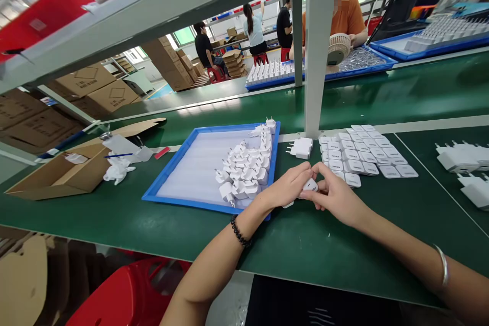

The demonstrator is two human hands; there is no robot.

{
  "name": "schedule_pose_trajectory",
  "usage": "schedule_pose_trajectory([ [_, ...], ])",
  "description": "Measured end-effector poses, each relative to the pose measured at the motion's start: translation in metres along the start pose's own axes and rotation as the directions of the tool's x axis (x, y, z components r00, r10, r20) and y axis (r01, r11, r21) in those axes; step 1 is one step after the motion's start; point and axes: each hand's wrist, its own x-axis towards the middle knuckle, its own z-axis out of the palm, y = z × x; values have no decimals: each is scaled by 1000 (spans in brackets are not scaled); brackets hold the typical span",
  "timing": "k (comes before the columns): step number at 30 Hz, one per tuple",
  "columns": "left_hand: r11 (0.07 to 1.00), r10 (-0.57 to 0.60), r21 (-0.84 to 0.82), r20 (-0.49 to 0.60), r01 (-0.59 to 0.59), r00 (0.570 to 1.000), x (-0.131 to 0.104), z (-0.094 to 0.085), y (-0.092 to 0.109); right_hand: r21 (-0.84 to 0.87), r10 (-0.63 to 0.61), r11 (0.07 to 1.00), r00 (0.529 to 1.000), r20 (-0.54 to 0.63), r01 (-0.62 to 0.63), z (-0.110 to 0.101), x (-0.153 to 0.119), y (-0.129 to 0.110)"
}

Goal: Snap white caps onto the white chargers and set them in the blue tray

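Between my two hands is a white charger plug (311, 185), its face with a small dark port turned up. My left hand (291, 182) grips it from the left, and the fingers of my right hand (336, 194) close on it from the right. Just left of them lies a blue-rimmed tray (183, 202) with several white charger plugs (244, 168) heaped on its right side. Behind my hands a few more plugs (301, 147) lie on the green bench. Flat white square pieces (355, 153) are laid out in rows beyond my right hand.
A grey upright post (317, 61) rises behind my hands. More plugs (464, 155) stand at the far right. An open cardboard box (72, 178) and a crumpled white glove (117, 169) lie at left. Across the bench, a person in orange (347, 15) sits near a fan (338, 50).
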Motion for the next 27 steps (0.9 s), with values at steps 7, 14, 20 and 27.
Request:
schedule_pose_trajectory([
  [7, 907, 181, 382, 35, -180, 983, -6, -2, 3, 175, -71, 983, 996, 52, 60, 1, 2, 6],
  [14, 843, 290, 486, -50, -230, 956, -13, 4, 19, 456, -93, 890, 984, 154, 13, -12, 4, -2],
  [20, 705, 61, 655, -438, 272, 897, 18, -59, 51, 655, -95, 755, 993, 69, 27, -36, 7, -10],
  [27, 573, -354, 451, -617, 684, 703, 44, -130, 36, 743, -17, 669, 1000, -20, 26, -41, 13, -5],
])
